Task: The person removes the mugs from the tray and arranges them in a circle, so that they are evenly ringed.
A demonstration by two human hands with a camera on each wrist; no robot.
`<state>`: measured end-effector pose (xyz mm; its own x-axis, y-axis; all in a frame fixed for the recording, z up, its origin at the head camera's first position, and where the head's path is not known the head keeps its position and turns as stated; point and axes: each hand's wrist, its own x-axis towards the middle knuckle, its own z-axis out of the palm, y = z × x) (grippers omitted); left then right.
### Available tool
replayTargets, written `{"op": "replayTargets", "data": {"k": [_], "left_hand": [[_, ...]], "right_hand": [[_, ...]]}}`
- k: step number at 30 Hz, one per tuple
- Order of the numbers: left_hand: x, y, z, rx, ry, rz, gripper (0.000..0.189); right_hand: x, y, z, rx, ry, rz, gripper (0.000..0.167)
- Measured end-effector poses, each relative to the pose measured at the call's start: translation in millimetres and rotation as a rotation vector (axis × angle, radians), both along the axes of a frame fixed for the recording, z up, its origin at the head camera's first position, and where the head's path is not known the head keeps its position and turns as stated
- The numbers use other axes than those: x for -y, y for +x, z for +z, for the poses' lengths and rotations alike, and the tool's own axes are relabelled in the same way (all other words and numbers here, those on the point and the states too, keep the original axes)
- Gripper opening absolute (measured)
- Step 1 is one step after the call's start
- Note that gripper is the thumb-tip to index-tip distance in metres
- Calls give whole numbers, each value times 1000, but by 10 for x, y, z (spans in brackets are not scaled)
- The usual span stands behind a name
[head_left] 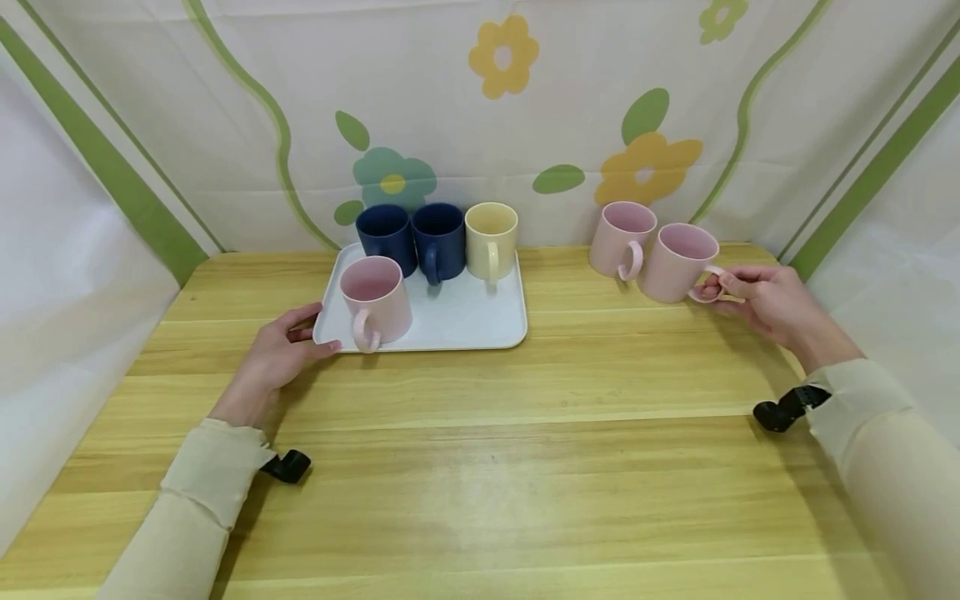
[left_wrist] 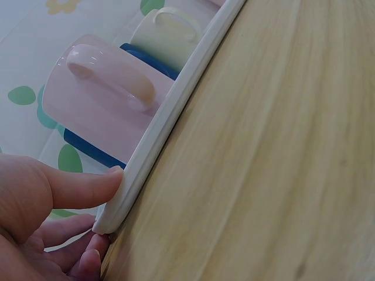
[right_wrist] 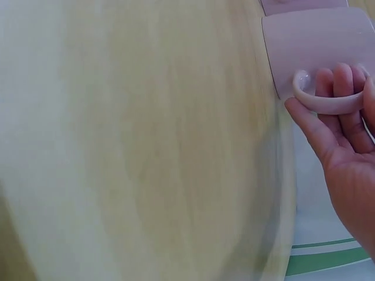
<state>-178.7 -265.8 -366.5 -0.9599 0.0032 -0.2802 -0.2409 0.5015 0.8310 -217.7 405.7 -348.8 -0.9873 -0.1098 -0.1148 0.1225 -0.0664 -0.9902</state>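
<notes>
At the tray's front left corner, my left hand [head_left: 281, 350] grips the white tray [head_left: 468, 321], thumb on the rim and fingers around the corner's edge, as the left wrist view shows. On the tray stand a pink mug [head_left: 384, 304] near that hand, two navy mugs [head_left: 388, 237] [head_left: 441, 242] behind it and a cream mug [head_left: 480, 250]. Over on the right, my right hand [head_left: 772, 304] holds a second pink mug [right_wrist: 316, 50] by its handle, fingers through the loop. That mug stands upright beside a third pink mug [head_left: 611, 242].
The wooden table [head_left: 495, 467] runs back to a white curtain [head_left: 450, 83] printed with flowers and green stripes. Side curtains hang at both edges. A small black camera [head_left: 288, 467] sits on the left wrist and another [head_left: 783, 408] on the right.
</notes>
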Motion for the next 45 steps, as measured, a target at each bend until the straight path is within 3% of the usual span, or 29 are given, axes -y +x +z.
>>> {"op": "replayTargets", "data": {"k": [15, 19, 21, 26, 28, 31, 35, 40, 45], "left_hand": [[-20, 0, 16, 0, 2, 20, 88], [-20, 0, 14, -4, 2, 18, 88], [-17, -1, 13, -8, -1, 13, 88], [-15, 2, 16, -9, 0, 8, 87], [-16, 3, 16, -7, 3, 10, 87], [-14, 4, 15, -11, 3, 8, 88], [-17, -5, 10, -14, 1, 10, 88], [-15, -13, 15, -6, 0, 18, 88], [0, -6, 23, 3, -9, 25, 88]], "right_hand": [[55, -93, 32, 26, -21, -83, 18], [98, -82, 74, -14, 37, -165, 12], [148, -75, 111, -63, 139, -227, 12], [341, -51, 234, -184, 592, -377, 37], [437, -37, 283, -224, 711, -425, 43], [607, -14, 335, -327, 781, -460, 44], [891, 23, 371, -545, 832, -427, 35], [1333, 71, 450, -817, 883, -301, 23], [1790, 89, 484, -1092, 927, -106, 22]]}}
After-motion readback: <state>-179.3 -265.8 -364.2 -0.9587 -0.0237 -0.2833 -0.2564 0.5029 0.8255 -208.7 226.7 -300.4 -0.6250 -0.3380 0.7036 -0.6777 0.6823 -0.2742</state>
